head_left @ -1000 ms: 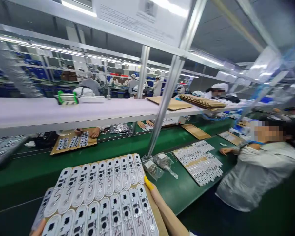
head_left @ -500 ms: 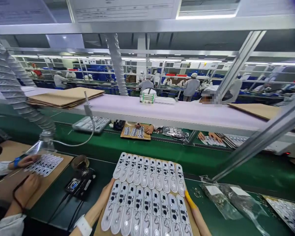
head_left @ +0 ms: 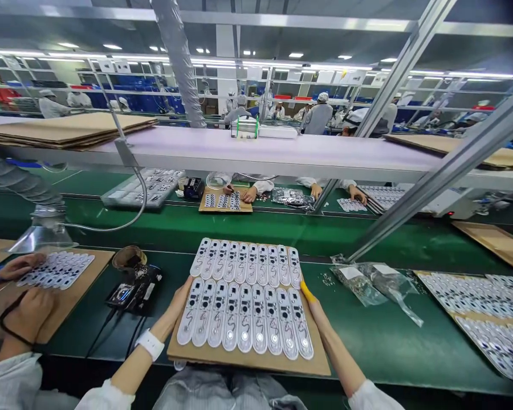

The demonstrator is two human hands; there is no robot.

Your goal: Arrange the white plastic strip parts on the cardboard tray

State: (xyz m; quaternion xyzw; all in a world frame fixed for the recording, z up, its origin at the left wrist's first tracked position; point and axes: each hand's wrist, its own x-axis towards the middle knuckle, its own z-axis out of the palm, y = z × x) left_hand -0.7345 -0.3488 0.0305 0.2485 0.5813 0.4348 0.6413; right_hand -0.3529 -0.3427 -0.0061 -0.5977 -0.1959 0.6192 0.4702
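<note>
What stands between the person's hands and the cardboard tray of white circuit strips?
Nothing visible does: the left hand and right hand are both on the sides of the cardboard tray. A yellow finger cot covers one finger of the right hand.

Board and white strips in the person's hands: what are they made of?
The backing board looks like brown cardboard: matte, papery, no sheen. The white strips look like moulded plastic, semi-gloss with small highlights; silicone can't be ruled out from this view.
</note>
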